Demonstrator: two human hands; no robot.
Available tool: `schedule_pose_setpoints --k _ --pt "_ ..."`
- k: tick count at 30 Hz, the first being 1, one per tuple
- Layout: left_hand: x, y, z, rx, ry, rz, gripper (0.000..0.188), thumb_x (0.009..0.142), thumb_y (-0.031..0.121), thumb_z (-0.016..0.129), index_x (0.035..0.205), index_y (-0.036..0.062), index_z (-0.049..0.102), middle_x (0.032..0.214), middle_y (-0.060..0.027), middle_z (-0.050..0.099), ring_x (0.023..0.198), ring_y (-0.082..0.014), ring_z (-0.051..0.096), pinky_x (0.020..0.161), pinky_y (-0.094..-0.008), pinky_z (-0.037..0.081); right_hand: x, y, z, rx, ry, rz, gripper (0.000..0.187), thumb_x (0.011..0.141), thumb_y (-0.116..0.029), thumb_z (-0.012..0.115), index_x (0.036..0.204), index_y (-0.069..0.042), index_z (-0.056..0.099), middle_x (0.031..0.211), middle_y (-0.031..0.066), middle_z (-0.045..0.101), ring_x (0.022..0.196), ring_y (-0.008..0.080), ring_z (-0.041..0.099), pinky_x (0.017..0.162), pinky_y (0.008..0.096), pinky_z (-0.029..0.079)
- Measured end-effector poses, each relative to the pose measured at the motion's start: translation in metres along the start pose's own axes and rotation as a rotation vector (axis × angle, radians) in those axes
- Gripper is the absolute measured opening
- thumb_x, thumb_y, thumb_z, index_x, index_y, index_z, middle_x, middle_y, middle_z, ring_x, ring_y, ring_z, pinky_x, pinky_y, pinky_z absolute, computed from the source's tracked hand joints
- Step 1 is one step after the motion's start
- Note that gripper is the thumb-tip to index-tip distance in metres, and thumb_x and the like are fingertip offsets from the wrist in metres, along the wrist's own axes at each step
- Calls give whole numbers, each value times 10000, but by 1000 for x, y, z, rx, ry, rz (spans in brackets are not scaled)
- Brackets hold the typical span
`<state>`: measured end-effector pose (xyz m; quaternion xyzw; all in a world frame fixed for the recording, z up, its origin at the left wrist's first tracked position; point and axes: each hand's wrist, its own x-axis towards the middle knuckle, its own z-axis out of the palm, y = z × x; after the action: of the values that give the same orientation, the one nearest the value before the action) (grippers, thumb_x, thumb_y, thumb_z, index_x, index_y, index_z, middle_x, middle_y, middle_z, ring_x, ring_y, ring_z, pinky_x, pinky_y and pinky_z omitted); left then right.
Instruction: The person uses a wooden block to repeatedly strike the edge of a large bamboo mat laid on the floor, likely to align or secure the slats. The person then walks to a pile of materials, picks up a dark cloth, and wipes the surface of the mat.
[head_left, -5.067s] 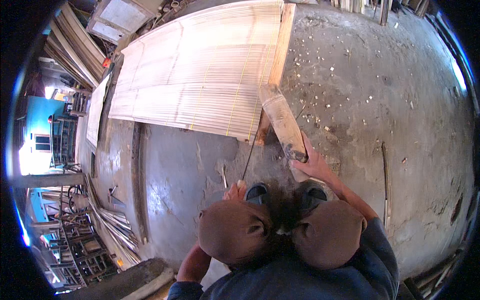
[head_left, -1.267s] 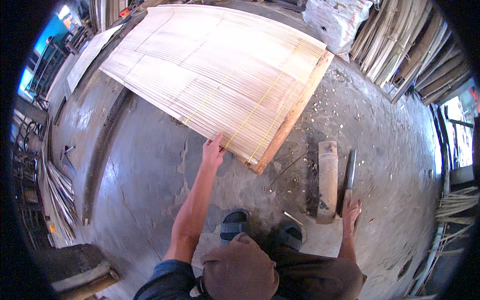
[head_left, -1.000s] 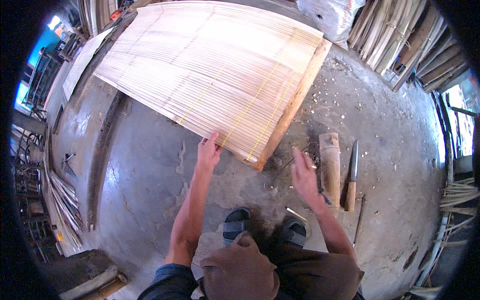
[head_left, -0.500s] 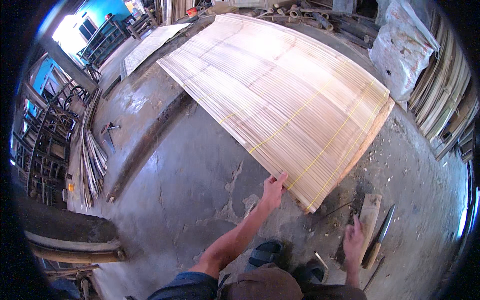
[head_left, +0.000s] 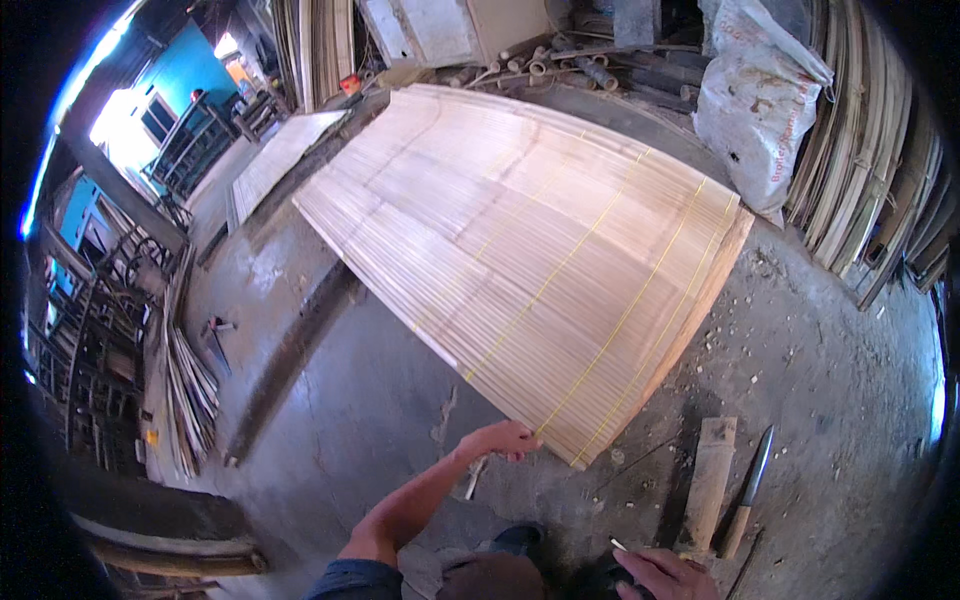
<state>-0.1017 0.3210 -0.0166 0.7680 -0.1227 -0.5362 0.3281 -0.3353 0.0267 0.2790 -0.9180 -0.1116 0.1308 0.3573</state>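
Observation:
A large mat of thin, pale bamboo slats [head_left: 560, 270], crossed by several yellow cords, lies in front of me. My left hand [head_left: 500, 440] is closed at its near left edge, close to the end of one cord. Low in the view, my right hand [head_left: 668, 576] is partly cut off by the frame, its fingers bent and blurred. A short pale stick [head_left: 618, 545] shows beside those fingers; whether they grip it is unclear. Beyond the right hand lie a flat wooden board [head_left: 710, 480] and a knife with a wooden handle [head_left: 748, 495], side by side on the floor.
Small wood chips dot the concrete floor [head_left: 800, 400] on the right. Bamboo strips [head_left: 850, 150] and a white sack [head_left: 755, 110] stand at the far right. Bamboo poles [head_left: 590, 70] lie behind the mat. Thin strips [head_left: 188, 390] and a saw [head_left: 216, 340] lie to the left.
My left hand has stayed at the mat's edge, now with its fingers more curled. My right hand has drawn back from beside the board toward my body. The whole view has shifted.

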Motion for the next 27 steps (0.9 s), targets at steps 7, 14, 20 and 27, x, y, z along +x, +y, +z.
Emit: schedule_pose_setpoints --k 7,14,20,27 --pt "-95 158 43 15 489 356 311 915 337 587 978 32 590 821 -173 663 759 -339 663 684 -417 519 37 15 2 73 140 109 333 880 -207 613 1174 -53 590 975 175 626 771 342 648 688 442 530" --pt "-297 213 88 138 315 220 283 959 324 519 959 44 558 810 -181 614 801 -393 613 682 -455 475 -7 -89 -60 -54 13 290 306 865 -212 614 1138 -75 592 986 184 626 790 373 642 672 459 531" --pt "-480 171 122 -20 520 -240 286 909 283 506 1004 44 631 943 -215 645 910 -402 629 782 -487 499 -64 -183 -107 -42 -174 257 285 868 -215 608 1115 -75 598 970 178 629 782 359 642 663 449 529" --pt "-668 205 191 -271 878 -496 310 855 268 505 934 7 652 951 -238 665 910 -400 647 758 -512 511 -52 -254 -136 -79 -498 -114 261 870 -217 601 1089 -75 606 951 172 633 772 343 643 653 437 527"
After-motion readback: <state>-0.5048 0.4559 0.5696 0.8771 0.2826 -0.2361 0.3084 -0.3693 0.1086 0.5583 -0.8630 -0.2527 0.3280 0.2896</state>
